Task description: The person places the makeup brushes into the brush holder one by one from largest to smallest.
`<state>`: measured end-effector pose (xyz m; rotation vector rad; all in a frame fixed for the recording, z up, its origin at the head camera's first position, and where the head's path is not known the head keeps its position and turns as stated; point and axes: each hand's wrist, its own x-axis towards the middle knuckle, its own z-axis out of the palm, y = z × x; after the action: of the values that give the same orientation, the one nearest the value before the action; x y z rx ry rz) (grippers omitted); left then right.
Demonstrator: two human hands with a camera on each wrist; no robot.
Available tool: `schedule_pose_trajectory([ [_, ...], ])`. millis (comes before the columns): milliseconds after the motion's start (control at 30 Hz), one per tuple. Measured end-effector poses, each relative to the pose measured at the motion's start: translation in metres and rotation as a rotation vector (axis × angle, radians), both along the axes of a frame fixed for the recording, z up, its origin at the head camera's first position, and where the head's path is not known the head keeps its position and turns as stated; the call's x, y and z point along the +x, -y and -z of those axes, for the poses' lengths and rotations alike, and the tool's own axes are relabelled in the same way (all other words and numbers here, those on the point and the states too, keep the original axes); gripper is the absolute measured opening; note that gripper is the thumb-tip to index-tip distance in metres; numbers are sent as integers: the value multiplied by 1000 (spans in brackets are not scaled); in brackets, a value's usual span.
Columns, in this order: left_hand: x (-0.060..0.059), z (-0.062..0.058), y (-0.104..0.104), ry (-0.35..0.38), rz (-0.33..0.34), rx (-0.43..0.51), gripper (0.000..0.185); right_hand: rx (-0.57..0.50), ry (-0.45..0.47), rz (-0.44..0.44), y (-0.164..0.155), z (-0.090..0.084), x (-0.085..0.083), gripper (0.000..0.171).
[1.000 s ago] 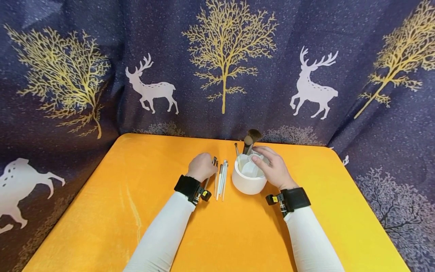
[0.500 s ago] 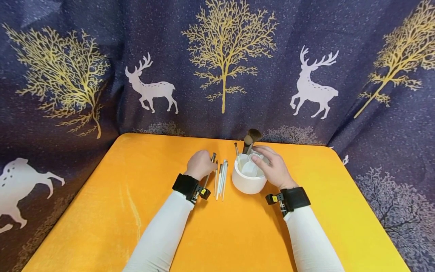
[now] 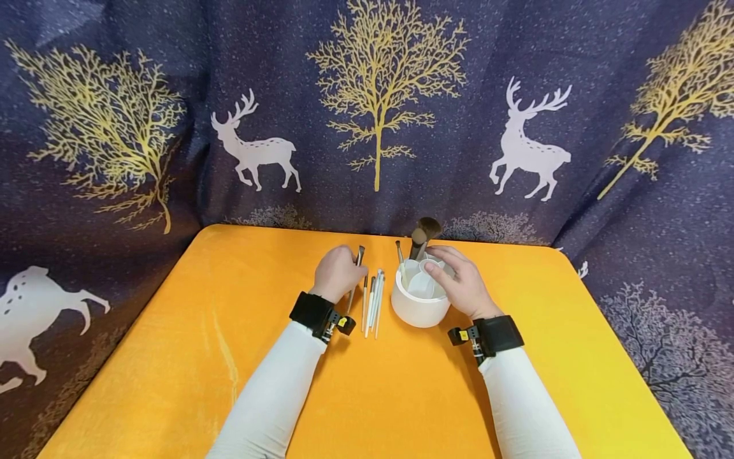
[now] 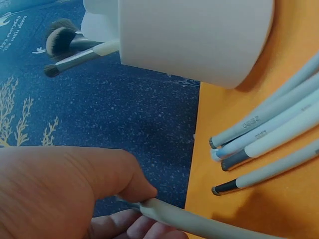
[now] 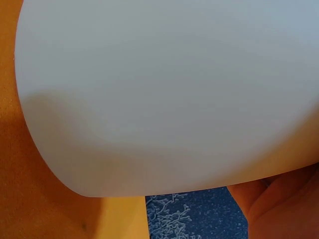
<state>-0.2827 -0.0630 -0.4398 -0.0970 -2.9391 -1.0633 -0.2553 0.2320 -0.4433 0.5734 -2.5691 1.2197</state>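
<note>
My left hand [image 3: 337, 273] pinches a makeup brush [image 4: 187, 219] by its pale handle, between thumb and fingers. The brush stands tilted, dark bristles up, just left of a row of several slim makeup brushes [image 3: 375, 306] lying on the table. To the right of that row is a round white brush holder [image 3: 420, 312] with inner dividers. My right hand [image 3: 466, 284] grips the holder's right side, thumb over the rim. The holder's wall [image 5: 149, 99] fills most of the right wrist view, hiding much of that hand. Two large dark-bristled brushes [image 3: 429, 227] and a thin one [image 3: 401, 258] stand inside.
An orange cloth covers the table [image 3: 172, 357]. Right behind its far edge hangs a dark blue curtain [image 3: 321, 76] printed with trees and deer. Each wrist wears a black band [image 3: 500, 336] with a small camera.
My left hand has lifted slightly and moved a little left and away, and the pinched brush has risen apart from the row. The right hand and the holder have stayed put.
</note>
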Motion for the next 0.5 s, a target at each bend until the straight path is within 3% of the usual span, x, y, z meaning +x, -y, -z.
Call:
schedule_pose_trajectory([
  [300, 3, -6, -1, -86, -20, 40, 17, 4, -5, -2, 0, 0, 0, 50],
  [500, 6, -10, -3, -137, -27, 54, 24, 1, -8, -11, 0, 0, 0, 49],
])
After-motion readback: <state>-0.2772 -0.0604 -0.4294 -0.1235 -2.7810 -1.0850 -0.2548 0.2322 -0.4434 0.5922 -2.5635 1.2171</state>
